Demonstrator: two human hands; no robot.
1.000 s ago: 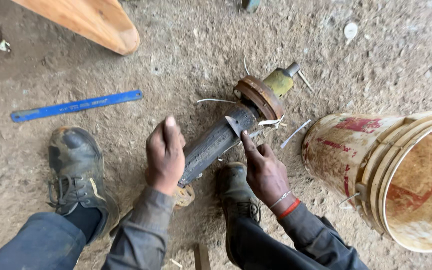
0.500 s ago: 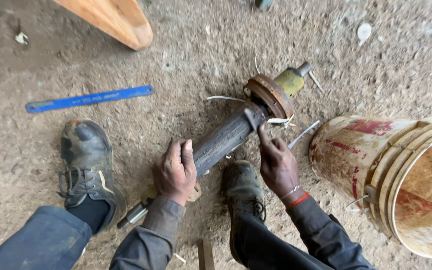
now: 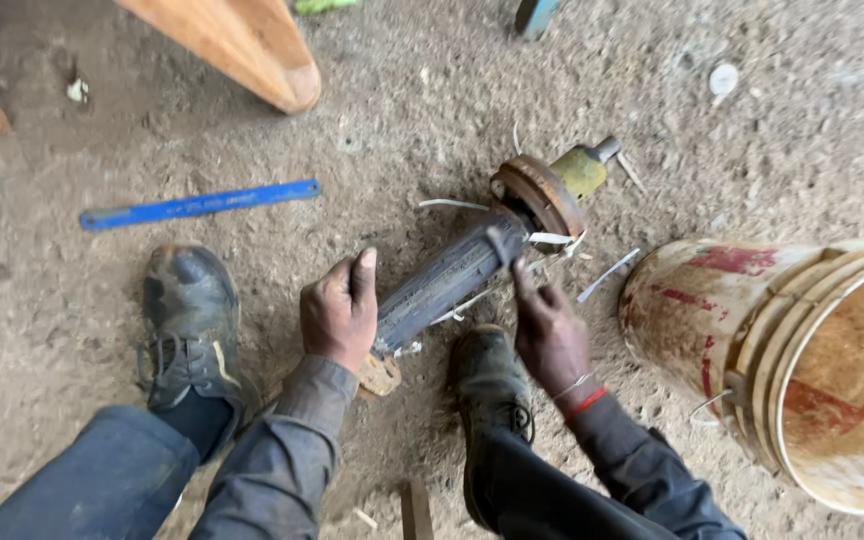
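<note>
A dark cylindrical shaft [image 3: 449, 281] lies on the dirt floor, with a rusty round flange [image 3: 541, 194] and a yellowish end piece [image 3: 582, 168] at its far end. My left hand [image 3: 338, 311] presses against the shaft's near end. Over the shaft's middle, my right hand [image 3: 549, 330] pinches a small dark strip [image 3: 501, 245] at the shaft's surface. White strips [image 3: 607, 275] lie scattered around the flange. My two shoes, the left one [image 3: 189, 325] and the right one [image 3: 492, 388], rest on either side of the near end.
A blue flat blade [image 3: 198, 204] lies on the ground to the left. A stack of stained buckets [image 3: 802, 350] lies on its side at the right. A wooden plank end [image 3: 242, 45] reaches in from the top left.
My left hand has slid slightly along the shaft's near end. My right hand stays at the shaft's middle with fingers pinching the strip. The view has shifted a little.
</note>
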